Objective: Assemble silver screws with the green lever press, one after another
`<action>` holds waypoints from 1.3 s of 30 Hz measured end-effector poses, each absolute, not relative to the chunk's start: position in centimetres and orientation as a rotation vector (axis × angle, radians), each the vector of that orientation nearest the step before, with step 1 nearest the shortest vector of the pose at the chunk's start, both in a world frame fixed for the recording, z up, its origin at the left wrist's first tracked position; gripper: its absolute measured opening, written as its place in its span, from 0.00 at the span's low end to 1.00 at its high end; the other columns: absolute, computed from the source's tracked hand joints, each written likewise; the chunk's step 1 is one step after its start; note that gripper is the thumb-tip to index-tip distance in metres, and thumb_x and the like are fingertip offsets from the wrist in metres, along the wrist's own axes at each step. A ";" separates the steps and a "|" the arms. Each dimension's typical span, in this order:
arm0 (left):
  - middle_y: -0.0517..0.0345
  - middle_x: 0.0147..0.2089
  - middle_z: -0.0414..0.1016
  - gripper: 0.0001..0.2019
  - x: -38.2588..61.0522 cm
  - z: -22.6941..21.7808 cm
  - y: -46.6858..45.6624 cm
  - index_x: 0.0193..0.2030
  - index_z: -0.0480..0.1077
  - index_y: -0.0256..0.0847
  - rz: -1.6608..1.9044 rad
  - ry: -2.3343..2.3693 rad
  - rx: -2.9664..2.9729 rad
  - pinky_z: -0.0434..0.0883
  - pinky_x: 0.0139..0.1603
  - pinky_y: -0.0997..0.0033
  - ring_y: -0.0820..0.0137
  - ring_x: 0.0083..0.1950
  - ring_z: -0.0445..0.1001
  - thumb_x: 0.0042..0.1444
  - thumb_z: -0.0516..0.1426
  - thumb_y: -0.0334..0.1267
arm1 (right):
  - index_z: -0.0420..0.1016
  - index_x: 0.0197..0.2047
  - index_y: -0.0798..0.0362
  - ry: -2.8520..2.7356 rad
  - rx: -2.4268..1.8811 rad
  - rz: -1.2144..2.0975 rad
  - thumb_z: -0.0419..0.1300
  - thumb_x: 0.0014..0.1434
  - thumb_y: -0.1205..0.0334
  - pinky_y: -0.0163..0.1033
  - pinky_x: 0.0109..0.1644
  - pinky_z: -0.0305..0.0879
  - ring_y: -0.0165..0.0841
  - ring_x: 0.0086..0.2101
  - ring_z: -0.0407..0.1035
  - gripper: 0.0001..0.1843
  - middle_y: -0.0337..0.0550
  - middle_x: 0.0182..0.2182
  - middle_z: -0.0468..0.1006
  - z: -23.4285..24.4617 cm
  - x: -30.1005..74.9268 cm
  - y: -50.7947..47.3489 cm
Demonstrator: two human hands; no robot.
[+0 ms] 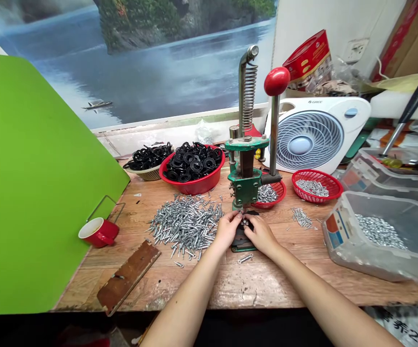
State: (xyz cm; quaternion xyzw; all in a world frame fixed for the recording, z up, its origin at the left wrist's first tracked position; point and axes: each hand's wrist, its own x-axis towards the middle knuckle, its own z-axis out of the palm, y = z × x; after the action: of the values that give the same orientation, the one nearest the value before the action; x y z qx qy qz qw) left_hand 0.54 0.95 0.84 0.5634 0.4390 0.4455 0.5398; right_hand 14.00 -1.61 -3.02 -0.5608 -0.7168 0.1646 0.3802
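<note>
Both hands meet at the base of a green hand press [245,188] with a red-knobbed lever [277,82]. My left hand [228,227] has its thumb and forefinger pinched together under the press head. From the other side, my right hand [260,233] is closed too, its fingertips almost touching the left ones. Some small metallic part shows between the fingertips, too small to name. Beside my left hand spreads a pile of grey metal screw-like pieces [187,224]. A single eye-ended metal piece [245,259] lies in front of the press base.
Black ring-shaped parts fill a red bowl [194,188] and a beige basket [146,174]. Right of the press are red baskets [333,193] of small metal parts, a clear plastic bin [346,260] and a fan [317,135]. A red mug [98,233] and wooden board [129,277] lie left.
</note>
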 end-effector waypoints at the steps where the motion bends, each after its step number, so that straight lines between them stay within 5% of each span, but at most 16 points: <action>1: 0.54 0.38 0.76 0.12 0.5 0.8 0.9 0.37 0.73 0.37 1.056 1.037 1.354 0.65 0.44 0.70 0.66 0.40 0.71 0.49 0.56 0.42 | 0.66 0.49 0.55 -1.826 -1.431 0.424 0.50 0.53 0.65 0.43 0.51 0.59 0.36 0.45 0.62 0.19 0.46 0.45 0.70 -3.0 14.0 -1.6; 18: 0.51 0.45 0.70 0.12 0.6 0.5 0.2 0.41 0.72 0.44 1.013 1.092 1.765 0.56 0.56 0.64 0.61 0.50 0.64 0.54 0.52 0.43 | 0.63 0.51 0.54 -1.813 -1.351 0.528 0.52 0.53 0.63 0.45 0.52 0.61 0.36 0.46 0.64 0.21 0.48 0.46 0.69 -2.4 14.8 -2.1; 22: 0.51 0.45 0.70 0.12 0.7 -0.2 0.2 0.42 0.71 0.44 1.056 1.072 1.797 0.57 0.55 0.65 0.62 0.50 0.64 0.56 0.50 0.42 | 0.64 0.48 0.54 -1.416 -1.334 0.226 0.51 0.57 0.61 0.43 0.50 0.63 0.34 0.44 0.65 0.15 0.48 0.43 0.69 3.5 17.4 -3.8; 26: 0.51 0.46 0.70 0.13 0.6 -0.5 0.1 0.44 0.70 0.44 1.062 1.075 1.829 0.57 0.55 0.65 0.62 0.50 0.65 0.57 0.49 0.42 | 0.61 0.49 0.57 -1.153 -1.110 -0.140 0.44 0.62 0.58 0.41 0.51 0.60 0.31 0.48 0.62 0.16 0.50 0.47 0.64 14.9 20.2 0.1; 29: 0.50 0.46 0.70 0.14 0.6 -0.6 0.0 0.46 0.69 0.44 1.062 1.090 1.896 0.58 0.53 0.64 0.62 0.50 0.65 0.58 0.47 0.42 | 0.45 0.59 0.64 -1.387 -1.021 0.161 0.32 0.64 0.55 0.36 0.45 0.60 0.27 0.48 0.62 0.27 0.58 0.53 0.60 23.3 20.7 4.9; 34: 0.49 0.46 0.70 0.15 0.6 -0.7 -0.1 0.47 0.68 0.43 1.068 1.114 2.020 0.61 0.51 0.64 0.62 0.48 0.67 0.59 0.46 0.41 | 0.44 0.58 0.72 -1.638 -1.033 0.485 0.07 0.51 0.52 0.34 0.32 0.55 0.20 0.38 0.66 0.47 0.53 0.45 0.68 30.4 19.4 4.1; 37: 0.49 0.46 0.70 0.15 0.6 -0.7 -0.2 0.48 0.68 0.43 1.090 1.116 2.057 0.62 0.50 0.65 0.63 0.48 0.67 0.59 0.46 0.40 | 0.54 0.55 0.67 -1.570 -0.982 0.453 0.12 0.55 0.49 0.35 0.27 0.54 0.21 0.32 0.67 0.45 0.46 0.39 0.71 29.5 18.9 -1.2; 39: 0.50 0.46 0.70 0.15 0.6 -0.9 -0.1 0.48 0.67 0.42 1.103 1.126 2.080 0.63 0.50 0.65 0.64 0.48 0.68 0.59 0.46 0.40 | 0.63 0.50 0.60 -1.549 -0.931 0.377 0.25 0.62 0.50 0.35 0.26 0.56 0.21 0.29 0.68 0.34 0.42 0.35 0.71 27.6 18.7 -4.8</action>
State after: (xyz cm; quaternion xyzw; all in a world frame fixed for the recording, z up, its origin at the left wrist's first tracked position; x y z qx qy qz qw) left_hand 0.57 -0.14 -0.85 0.7690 0.4164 0.4079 0.2626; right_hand 18.70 -4.85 27.65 -0.4020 -0.6693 0.1630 0.6033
